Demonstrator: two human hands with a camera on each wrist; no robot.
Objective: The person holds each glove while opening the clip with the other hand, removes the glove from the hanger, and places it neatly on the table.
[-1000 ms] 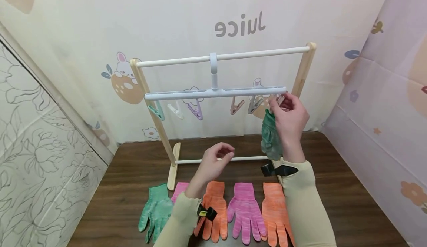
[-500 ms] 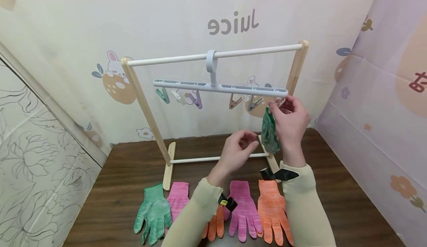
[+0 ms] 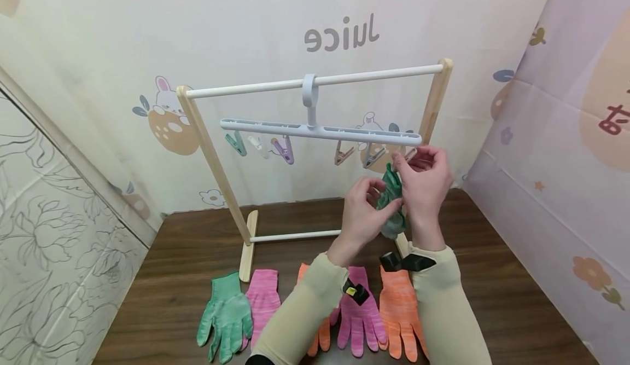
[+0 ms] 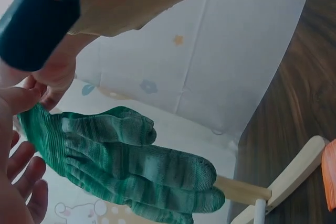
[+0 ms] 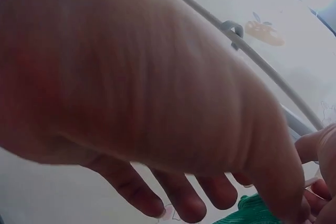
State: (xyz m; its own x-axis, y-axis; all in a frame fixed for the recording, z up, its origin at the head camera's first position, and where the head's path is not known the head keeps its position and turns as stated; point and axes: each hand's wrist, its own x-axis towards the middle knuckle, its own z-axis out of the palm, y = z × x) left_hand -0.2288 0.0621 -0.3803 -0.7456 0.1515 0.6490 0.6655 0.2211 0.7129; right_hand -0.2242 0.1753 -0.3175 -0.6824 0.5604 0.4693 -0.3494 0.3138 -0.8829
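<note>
My right hand (image 3: 427, 187) pinches a pale clothespin (image 3: 411, 154) at the right end of a light-blue hanger (image 3: 275, 128). A green glove (image 3: 392, 228) hangs just below that hand, fingers downward. Whether its cuff sits in the clothespin or under my right fingertips is hidden. My left hand (image 3: 363, 212) holds the glove's upper part, thumb across the front and fingers at its far side. In the left wrist view, the glove (image 4: 136, 156) spreads from the cuff beside both hands. The right wrist view is mostly filled by a close hand, with a bit of glove (image 5: 249, 213) below.
The hanger hooks over a wood-and-white rack (image 3: 266, 86). Several other clothespins (image 3: 283, 150) dangle from it. On the table (image 3: 162, 299) lie a green glove (image 3: 226, 316), pink gloves (image 3: 263, 294) and orange gloves (image 3: 401, 305) in a row. Printed curtains stand behind and beside.
My left hand has risen rightward from mid-table to the hanging green glove and now holds it. The hanger has turned and its right end has dipped. My right hand stays at the clothespin.
</note>
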